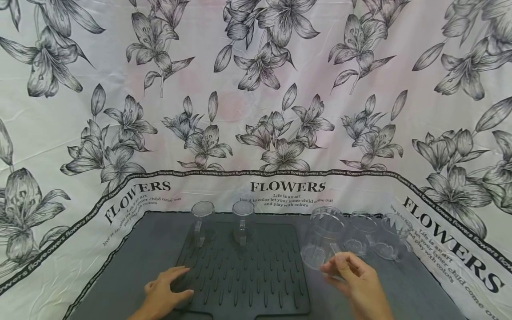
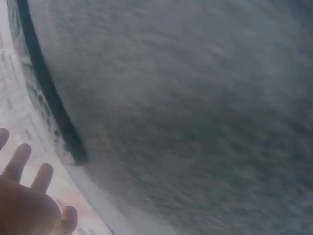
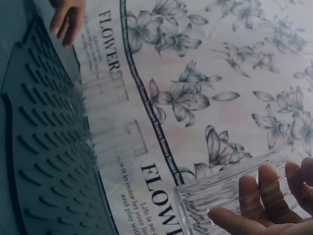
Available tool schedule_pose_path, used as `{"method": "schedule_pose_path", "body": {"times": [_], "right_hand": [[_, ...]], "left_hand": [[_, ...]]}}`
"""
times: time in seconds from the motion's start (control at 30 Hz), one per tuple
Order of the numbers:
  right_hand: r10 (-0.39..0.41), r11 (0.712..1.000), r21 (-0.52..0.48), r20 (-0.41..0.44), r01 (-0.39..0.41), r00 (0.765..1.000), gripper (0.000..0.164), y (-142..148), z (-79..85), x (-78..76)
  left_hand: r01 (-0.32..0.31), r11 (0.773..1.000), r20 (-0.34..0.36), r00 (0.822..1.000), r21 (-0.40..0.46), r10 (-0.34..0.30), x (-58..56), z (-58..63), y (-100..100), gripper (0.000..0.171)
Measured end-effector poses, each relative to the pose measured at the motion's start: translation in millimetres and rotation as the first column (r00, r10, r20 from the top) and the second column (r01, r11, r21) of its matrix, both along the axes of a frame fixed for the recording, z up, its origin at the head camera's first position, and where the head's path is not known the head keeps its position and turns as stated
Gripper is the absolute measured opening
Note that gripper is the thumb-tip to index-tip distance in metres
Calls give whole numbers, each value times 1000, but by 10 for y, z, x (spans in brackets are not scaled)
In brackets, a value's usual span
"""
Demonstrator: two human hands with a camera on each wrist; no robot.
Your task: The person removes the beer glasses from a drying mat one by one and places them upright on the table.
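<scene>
In the head view my right hand [image 1: 354, 278] grips a clear glass mug [image 1: 322, 235] by its handle side, to the right of the dark ribbed drying mat [image 1: 244, 275]. The right wrist view shows the fingers [image 3: 266, 181] curled by the mug's fluted glass wall [image 3: 205, 205]. My left hand [image 1: 163, 291] is spread over the mat's left edge with nothing in it. At the back of the mat stand two clear mugs, a left one [image 1: 204, 224] and a right one [image 1: 243, 222], handles toward me.
Two more clear glass mugs, a nearer one [image 1: 358, 235] and a farther right one [image 1: 390, 238], stand on the grey table [image 1: 132, 262] behind the right hand. A flower-printed cloth [image 1: 280, 133] rises along the back and both sides.
</scene>
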State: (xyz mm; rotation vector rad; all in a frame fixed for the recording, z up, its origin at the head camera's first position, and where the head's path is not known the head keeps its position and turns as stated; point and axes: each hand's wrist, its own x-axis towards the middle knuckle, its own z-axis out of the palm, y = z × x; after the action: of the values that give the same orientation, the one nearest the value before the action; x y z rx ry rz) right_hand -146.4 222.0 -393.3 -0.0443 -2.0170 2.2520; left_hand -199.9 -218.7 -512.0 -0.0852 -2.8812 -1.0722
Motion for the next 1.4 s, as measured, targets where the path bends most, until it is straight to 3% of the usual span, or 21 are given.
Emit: {"method": "schedule_pose_path", "body": {"times": [0.23,0.53,0.9,1.13,1.4], "right_hand": [[-35,999,12,40,34,999,42,120,-65,30],[-63,998,32,44,62,997,47,278,-151,31],[-122,991,73,110,114,986,42,432,-251,13],[-128,988,98,91,119,988,45,497,-408,-29],[-192,976,121,83,182,978,43,512,-640,-99]], "left_hand": [[-18,1000,46,999,-24,19,24,-114,-112,61],[-42,998,94,994,-52,47,13,-144,-200,46],[-13,997,140,990,-81,24,-26,-227,-285,45],[-2,999,159,987,-51,10,-21,-249,-319,49],[-6,1000,158,987,-29,11,-14,-254,-334,49]]}}
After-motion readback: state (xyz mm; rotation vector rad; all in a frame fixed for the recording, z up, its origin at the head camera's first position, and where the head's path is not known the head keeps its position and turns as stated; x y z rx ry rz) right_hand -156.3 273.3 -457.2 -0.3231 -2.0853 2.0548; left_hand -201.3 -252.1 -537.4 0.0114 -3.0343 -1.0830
